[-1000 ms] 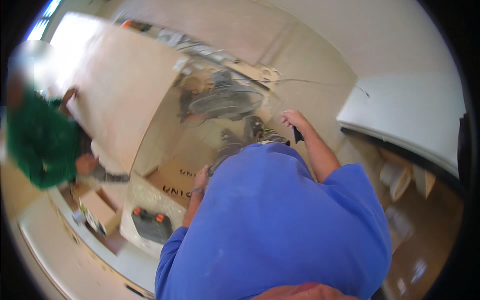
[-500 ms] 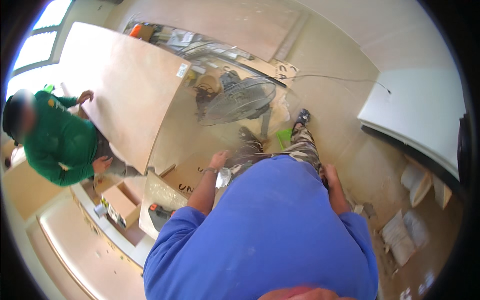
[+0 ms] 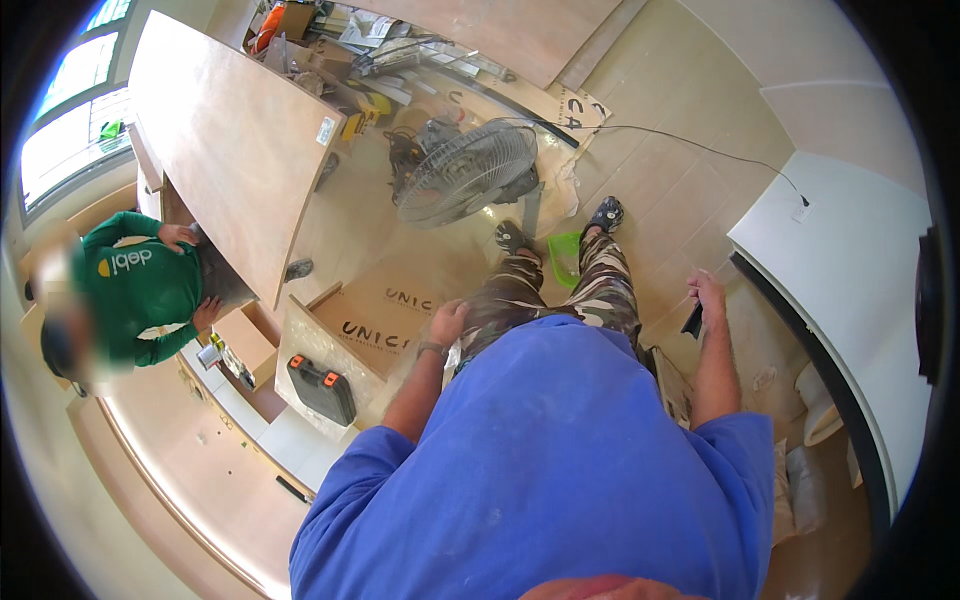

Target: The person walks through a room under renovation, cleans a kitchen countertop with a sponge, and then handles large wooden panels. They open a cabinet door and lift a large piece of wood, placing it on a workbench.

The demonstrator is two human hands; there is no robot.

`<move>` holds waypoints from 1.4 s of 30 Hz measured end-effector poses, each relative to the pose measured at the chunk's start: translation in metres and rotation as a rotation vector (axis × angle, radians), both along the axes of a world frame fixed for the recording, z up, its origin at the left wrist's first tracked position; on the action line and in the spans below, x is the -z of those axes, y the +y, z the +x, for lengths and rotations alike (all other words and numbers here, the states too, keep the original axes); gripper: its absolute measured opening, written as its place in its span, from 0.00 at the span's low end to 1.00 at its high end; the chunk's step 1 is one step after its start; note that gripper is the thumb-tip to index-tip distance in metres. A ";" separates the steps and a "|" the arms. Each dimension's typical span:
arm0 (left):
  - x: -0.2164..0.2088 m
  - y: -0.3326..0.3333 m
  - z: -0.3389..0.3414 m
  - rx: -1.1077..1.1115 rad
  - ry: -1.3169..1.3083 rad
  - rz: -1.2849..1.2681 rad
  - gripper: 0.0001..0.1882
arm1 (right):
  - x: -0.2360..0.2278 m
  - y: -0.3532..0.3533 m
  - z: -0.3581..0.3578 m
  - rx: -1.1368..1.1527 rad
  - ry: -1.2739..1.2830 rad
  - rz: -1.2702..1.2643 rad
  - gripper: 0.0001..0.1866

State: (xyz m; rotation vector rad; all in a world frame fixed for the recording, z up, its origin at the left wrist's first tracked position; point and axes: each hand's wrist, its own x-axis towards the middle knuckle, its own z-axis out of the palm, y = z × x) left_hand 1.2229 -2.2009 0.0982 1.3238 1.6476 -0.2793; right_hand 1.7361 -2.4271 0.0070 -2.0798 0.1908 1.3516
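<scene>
My right hand (image 3: 709, 289) is raised out to the right side of my body. Its fingers are closed around a small, flat black object (image 3: 692, 321), whose kind I cannot make out. My left hand (image 3: 449, 322) hangs beside my left thigh, next to the camouflage trousers (image 3: 500, 298); its fingers are mostly hidden behind the back of the hand. Left of that forearm, a dark tool case (image 3: 322, 391) with orange latches lies on a dusty panel. Ahead of my feet stands a grey fan (image 3: 468, 175), with a green plastic tray (image 3: 565, 259) between my shoes.
A person in a green top (image 3: 150, 285) sits or stands at the left, beside a large leaning wooden panel (image 3: 235, 150). A cable (image 3: 690, 146) trails toward a white cabinet (image 3: 835, 235) on the right. Cardboard (image 3: 375, 335) and a drawer box (image 3: 250, 345) lie left of me.
My right hand has moved from beside my hip outward to the right, with the black object now showing. The person in green has drawn both hands toward their body. My view has shifted.
</scene>
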 end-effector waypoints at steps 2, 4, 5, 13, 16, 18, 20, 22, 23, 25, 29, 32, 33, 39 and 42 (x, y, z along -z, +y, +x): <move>0.001 0.005 0.007 0.027 -0.010 -0.057 0.22 | -0.001 0.002 -0.005 0.003 0.007 -0.011 0.12; 0.001 0.007 0.013 0.042 -0.001 -0.078 0.22 | 0.002 -0.017 -0.019 -0.036 0.005 -0.049 0.10; 0.008 0.008 0.014 0.048 0.014 -0.071 0.22 | -0.003 -0.024 -0.026 -0.044 0.029 -0.081 0.10; 0.016 0.028 0.025 0.031 -0.010 -0.039 0.22 | -0.034 -0.071 -0.033 -0.221 0.059 -0.280 0.11; -0.005 0.014 0.056 -0.122 0.135 -0.018 0.21 | 0.000 -0.066 0.020 -0.241 0.095 -0.284 0.10; 0.021 -0.013 0.049 -0.159 0.170 -0.039 0.22 | 0.026 -0.055 0.071 -0.239 0.115 -0.232 0.10; 0.019 -0.026 0.074 -0.076 0.190 0.044 0.18 | 0.068 -0.039 0.120 -0.201 0.126 -0.125 0.09; 0.023 -0.044 0.096 -0.033 0.227 0.159 0.15 | 0.045 0.032 0.170 -0.276 0.089 -0.102 0.10; 0.026 -0.054 0.107 -0.016 0.235 0.207 0.14 | 0.037 0.060 0.195 -0.264 0.058 -0.040 0.11; 0.019 -0.044 0.144 -0.135 0.224 0.035 0.17 | 0.036 0.106 0.240 -0.322 0.014 0.028 0.14; 0.040 -0.079 0.145 -0.671 -0.035 0.002 0.21 | 0.043 0.182 0.301 -0.479 0.034 -0.002 0.16; 0.001 -0.076 0.206 -1.233 -0.059 -0.234 0.34 | 0.043 0.256 0.300 -0.701 -0.003 0.020 0.19; 0.007 -0.093 0.213 -1.314 -0.163 -0.107 0.25 | 0.040 0.282 0.295 -0.759 -0.004 0.035 0.19; 0.038 -0.139 0.246 -1.127 -0.160 -0.102 0.21 | -0.045 0.407 0.213 -1.140 -0.080 0.132 0.20; 0.073 -0.154 0.259 -0.860 -0.103 -0.062 0.25 | -0.062 0.428 0.216 -1.262 -0.140 0.147 0.19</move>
